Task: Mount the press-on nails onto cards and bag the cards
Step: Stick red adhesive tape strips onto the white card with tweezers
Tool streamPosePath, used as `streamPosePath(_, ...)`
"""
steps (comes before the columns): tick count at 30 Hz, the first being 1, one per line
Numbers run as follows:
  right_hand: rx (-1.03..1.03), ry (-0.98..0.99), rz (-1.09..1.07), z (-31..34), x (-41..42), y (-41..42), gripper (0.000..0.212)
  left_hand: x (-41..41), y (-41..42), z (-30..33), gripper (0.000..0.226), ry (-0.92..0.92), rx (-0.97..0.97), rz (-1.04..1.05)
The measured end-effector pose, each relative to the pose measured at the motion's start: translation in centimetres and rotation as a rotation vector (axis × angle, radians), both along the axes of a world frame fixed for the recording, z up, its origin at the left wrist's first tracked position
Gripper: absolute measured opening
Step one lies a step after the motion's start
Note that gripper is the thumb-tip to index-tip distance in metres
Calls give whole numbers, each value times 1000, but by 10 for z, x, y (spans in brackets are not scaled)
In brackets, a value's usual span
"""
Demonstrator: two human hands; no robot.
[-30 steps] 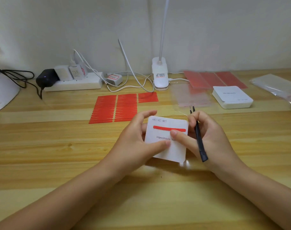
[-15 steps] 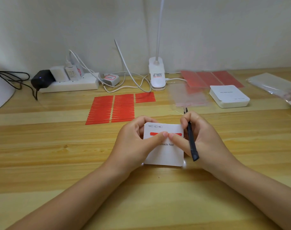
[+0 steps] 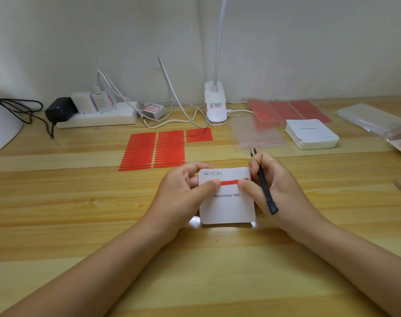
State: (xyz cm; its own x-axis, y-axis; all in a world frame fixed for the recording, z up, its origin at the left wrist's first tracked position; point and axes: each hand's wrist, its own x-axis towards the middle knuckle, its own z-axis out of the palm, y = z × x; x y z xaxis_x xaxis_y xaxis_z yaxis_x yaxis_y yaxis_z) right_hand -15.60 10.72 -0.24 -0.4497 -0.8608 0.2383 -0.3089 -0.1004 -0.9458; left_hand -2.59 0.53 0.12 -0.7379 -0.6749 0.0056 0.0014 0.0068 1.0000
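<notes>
Left hand (image 3: 183, 191) grips the card (image 3: 227, 207) at frame centre, thumb pressing the left end of the red strip (image 3: 231, 182). Right hand (image 3: 277, 191) pinches the card's right edge, thumb on the strip, fingers curled round black tweezers (image 3: 264, 188). Card bottom edge touches the counter (image 3: 57, 213). Card stack (image 3: 311, 133) upper right.
</notes>
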Motion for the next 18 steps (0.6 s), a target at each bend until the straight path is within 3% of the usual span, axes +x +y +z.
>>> streamPosePath(12,-1,2,-19,-4,-4,2,28,7,-10,1,37,26,80,-135)
streamPosePath(18,-18,-19,-82,0,-1,2,24,9,-17,8,38,85,355,-205)
